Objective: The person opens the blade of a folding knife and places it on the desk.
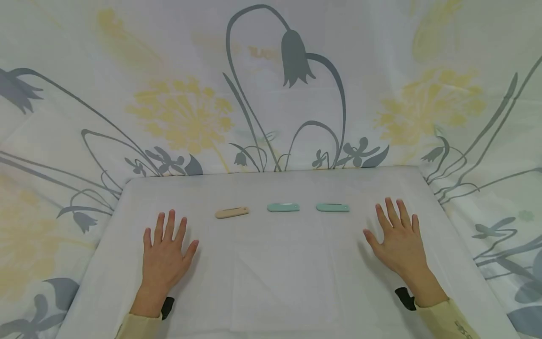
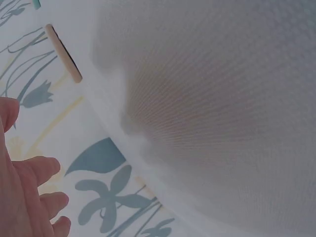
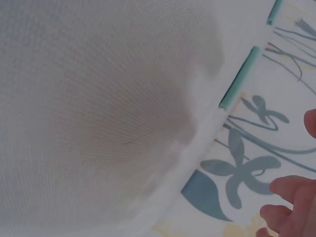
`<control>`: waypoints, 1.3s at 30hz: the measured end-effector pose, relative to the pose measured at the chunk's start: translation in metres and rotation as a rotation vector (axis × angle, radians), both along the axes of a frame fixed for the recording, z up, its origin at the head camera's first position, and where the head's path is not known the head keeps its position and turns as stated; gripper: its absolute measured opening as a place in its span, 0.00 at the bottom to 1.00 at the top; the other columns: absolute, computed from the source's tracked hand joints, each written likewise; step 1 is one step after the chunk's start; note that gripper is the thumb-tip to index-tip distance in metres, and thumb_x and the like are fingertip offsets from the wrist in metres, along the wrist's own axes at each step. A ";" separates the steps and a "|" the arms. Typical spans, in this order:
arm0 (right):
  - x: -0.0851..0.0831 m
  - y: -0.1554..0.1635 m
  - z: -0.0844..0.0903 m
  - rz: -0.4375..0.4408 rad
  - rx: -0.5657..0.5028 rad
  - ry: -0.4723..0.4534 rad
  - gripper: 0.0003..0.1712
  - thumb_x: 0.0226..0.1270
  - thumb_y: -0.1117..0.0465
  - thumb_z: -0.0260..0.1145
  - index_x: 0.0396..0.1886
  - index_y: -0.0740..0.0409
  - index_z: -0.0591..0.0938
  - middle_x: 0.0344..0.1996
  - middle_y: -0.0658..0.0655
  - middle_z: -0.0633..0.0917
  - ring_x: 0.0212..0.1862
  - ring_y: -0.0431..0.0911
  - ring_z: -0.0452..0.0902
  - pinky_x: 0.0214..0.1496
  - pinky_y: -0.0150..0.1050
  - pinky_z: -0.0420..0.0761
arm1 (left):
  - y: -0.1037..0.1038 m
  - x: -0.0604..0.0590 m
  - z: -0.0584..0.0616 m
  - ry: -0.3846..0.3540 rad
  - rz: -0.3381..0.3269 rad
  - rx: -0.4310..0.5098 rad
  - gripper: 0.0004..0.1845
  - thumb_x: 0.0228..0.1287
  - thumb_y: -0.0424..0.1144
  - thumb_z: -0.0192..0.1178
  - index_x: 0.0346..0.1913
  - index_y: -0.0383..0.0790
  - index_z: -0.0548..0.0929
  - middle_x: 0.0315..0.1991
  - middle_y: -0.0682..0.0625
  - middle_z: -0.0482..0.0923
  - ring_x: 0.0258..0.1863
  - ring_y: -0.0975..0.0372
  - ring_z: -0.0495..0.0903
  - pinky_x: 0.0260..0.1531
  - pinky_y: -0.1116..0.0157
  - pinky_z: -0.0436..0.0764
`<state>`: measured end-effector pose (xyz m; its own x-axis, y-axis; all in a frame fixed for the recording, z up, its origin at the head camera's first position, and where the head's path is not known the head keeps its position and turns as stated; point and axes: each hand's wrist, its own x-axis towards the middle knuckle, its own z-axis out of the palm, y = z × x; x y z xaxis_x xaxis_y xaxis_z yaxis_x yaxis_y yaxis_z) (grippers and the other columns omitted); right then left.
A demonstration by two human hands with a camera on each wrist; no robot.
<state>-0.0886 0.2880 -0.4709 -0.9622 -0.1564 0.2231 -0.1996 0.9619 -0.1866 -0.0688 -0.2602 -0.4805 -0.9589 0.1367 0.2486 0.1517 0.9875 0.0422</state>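
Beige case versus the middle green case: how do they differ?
The beige case is tan; the middle green case is mint. The beige case lies slightly tilted, its right end farther back, while the green one lies level. The beige case sits nearest the left hand; the green sits mid-row. Both are slim, rounded and lie flat on the white cloth.
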 end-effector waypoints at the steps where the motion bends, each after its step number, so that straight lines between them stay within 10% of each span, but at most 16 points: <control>1: 0.000 0.000 0.000 0.001 -0.003 0.003 0.42 0.71 0.43 0.59 0.73 0.68 0.64 0.77 0.67 0.53 0.78 0.60 0.36 0.70 0.69 0.41 | 0.000 0.000 0.000 -0.002 -0.003 0.001 0.38 0.67 0.56 0.55 0.72 0.34 0.67 0.76 0.34 0.52 0.77 0.44 0.41 0.67 0.37 0.45; 15: 0.001 -0.010 -0.006 -0.005 -0.227 0.177 0.24 0.61 0.62 0.69 0.57 0.67 0.82 0.53 0.69 0.82 0.55 0.66 0.76 0.48 0.62 0.77 | 0.009 -0.003 -0.002 0.079 -0.045 0.107 0.27 0.68 0.48 0.58 0.61 0.31 0.78 0.63 0.32 0.73 0.64 0.40 0.67 0.63 0.40 0.60; 22: -0.004 -0.027 -0.008 -0.050 -0.409 0.122 0.17 0.65 0.65 0.68 0.53 0.65 0.84 0.45 0.67 0.86 0.46 0.63 0.81 0.44 0.59 0.78 | 0.016 -0.007 -0.003 0.119 -0.053 0.237 0.18 0.68 0.43 0.62 0.51 0.31 0.84 0.48 0.36 0.82 0.48 0.41 0.79 0.48 0.44 0.75; 32: -0.018 -0.059 -0.013 0.006 -0.570 0.133 0.12 0.64 0.68 0.69 0.47 0.66 0.86 0.40 0.60 0.88 0.38 0.52 0.85 0.35 0.41 0.82 | 0.027 -0.010 0.002 -0.019 0.025 0.368 0.16 0.73 0.44 0.58 0.50 0.36 0.85 0.40 0.43 0.84 0.33 0.52 0.80 0.33 0.52 0.78; 39: -0.029 -0.086 -0.016 0.022 -0.678 0.031 0.12 0.67 0.64 0.68 0.47 0.66 0.86 0.39 0.60 0.88 0.39 0.52 0.85 0.37 0.40 0.83 | 0.034 -0.022 0.000 -0.068 0.053 0.453 0.15 0.72 0.44 0.57 0.51 0.37 0.84 0.39 0.47 0.83 0.38 0.53 0.82 0.35 0.52 0.79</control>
<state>-0.1178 0.2021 -0.4867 -0.9518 0.0081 0.3066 -0.2332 0.6301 -0.7407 -0.0911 -0.2263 -0.4805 -0.9778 -0.0209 0.2085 0.0835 0.8738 0.4790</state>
